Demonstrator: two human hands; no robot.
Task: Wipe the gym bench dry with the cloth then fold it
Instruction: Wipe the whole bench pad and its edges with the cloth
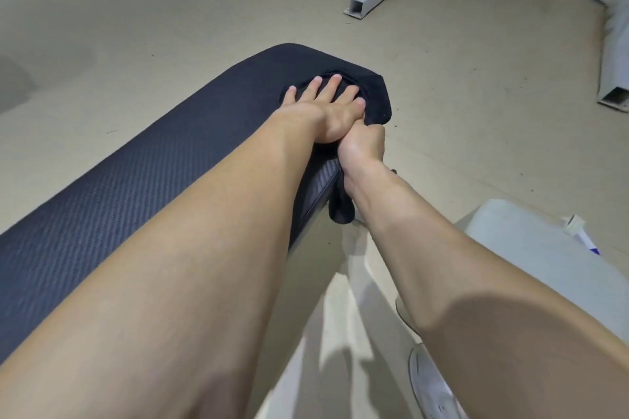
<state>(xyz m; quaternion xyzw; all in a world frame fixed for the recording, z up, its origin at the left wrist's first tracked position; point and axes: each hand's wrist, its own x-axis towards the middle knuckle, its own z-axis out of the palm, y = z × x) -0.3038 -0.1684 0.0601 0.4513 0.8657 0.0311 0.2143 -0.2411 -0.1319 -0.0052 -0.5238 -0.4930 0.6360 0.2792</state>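
In the head view, the dark cloth lies over the far right corner of the gym bench, spilling past the right edge, with a tail hanging down beside the pad. The left hand lies flat with fingers spread, pressing the cloth to the pad and gripping nothing. The right hand is clenched around the cloth at the right edge. The cloth looks soft, light and limp, likely to bunch under the palm; for folding, its loose corners seem the best places to pinch. The pad's woven-textured surface looks firm.
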